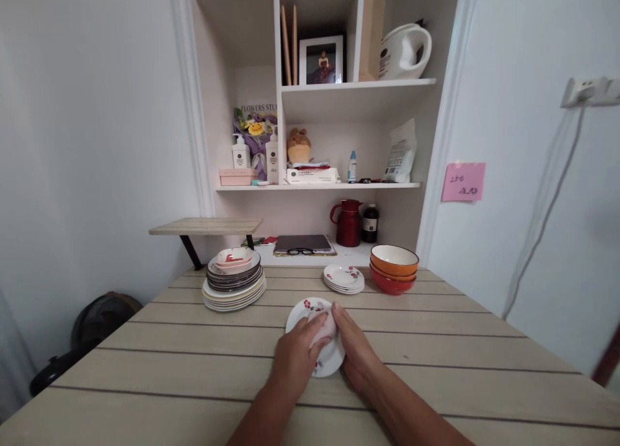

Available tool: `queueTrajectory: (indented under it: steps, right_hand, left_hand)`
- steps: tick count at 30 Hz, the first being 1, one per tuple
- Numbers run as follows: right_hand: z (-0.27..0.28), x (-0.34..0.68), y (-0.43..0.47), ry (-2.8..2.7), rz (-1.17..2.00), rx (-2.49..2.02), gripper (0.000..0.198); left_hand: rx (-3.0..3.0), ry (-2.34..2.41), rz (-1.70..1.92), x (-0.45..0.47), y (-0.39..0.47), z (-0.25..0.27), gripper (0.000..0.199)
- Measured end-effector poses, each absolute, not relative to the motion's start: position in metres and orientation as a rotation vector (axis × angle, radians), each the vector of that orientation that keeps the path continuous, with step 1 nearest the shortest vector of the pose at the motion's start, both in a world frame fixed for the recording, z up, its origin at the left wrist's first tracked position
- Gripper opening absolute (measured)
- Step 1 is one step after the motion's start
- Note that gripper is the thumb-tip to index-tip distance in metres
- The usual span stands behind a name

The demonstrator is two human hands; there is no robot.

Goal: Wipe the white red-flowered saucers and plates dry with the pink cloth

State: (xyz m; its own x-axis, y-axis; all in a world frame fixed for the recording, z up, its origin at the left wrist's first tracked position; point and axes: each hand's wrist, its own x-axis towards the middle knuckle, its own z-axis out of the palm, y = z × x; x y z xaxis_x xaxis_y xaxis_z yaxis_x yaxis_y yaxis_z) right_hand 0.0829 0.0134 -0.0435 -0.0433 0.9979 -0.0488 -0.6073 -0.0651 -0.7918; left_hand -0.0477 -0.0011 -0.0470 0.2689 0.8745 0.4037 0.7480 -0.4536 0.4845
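1. Far left, and taking the held plate as the clock's centre, a raised wooden shelf (206, 226) stands between 10 and 11 o'clock.
2. Next, at 10 o'clock, up rises a tall stack of plates (233, 299), pale ones below, dark-edged ones above, with small dishes (234, 259) on top.
3. Here's the left hand (294, 354), between 7 and 8 o'clock, fingers curled over a pale wad and pressing it to the plate!
4. Farther back at 12 o'clock, black-framed glasses (301, 252) lie by a dark flat slab (303, 242).
5. Centre stage: the white plate (330, 355) with red flowers, just in front of the person, between both hands; whether it touches the surface (436, 368), I can't tell.
6. On its face sits that pale wad (323, 330), partly covered by fingers.
7. At 1 o'clock, a low stack of small flowered plates (343, 280); beyond it, a red jug (349, 224).
8. And the right hand (357, 348), at 3 o'clock, grasps the plate's edge, thumb up by the rim!
9. Around 2 o'clock, nested bowls (394, 270), orange over red.
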Motion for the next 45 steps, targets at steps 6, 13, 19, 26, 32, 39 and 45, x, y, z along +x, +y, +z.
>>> queueTrajectory:
  steps: [6,13,19,26,32,39,45]
  right_hand:
    - [-0.039,0.089,0.018,-0.596,1.662,-0.751,0.038]
    - [-0.040,0.099,0.028,-0.588,1.588,-0.763,0.033]
    - [-0.034,0.114,0.031,-0.583,1.591,-0.759,0.036]
    - [-0.035,0.109,0.023,-0.649,1.692,-0.800,0.035]
    - [-0.036,0.097,0.015,-0.705,1.695,-0.770,0.031]
    - [-0.035,0.088,0.010,-0.755,1.672,-0.771,0.040]
    - [-0.041,0.090,0.019,-0.636,1.648,-0.804,0.037]
  left_hand:
    - [2.500,1.487,0.759,-0.045,-0.008,-0.042,0.058]
    - [2.470,1.496,0.639,-0.048,-0.015,-0.030,0.059]
    - [2.431,1.636,0.650,-0.054,-0.011,-0.034,0.055]
    - [2.432,1.878,0.655,-0.052,-0.008,-0.037,0.052]
    - [2.327,2.034,0.710,-0.048,-0.007,-0.036,0.052]
    - [2.321,1.942,0.730,-0.046,-0.008,-0.036,0.054]
    - [2.461,1.615,0.695,-0.043,-0.009,-0.040,0.059]
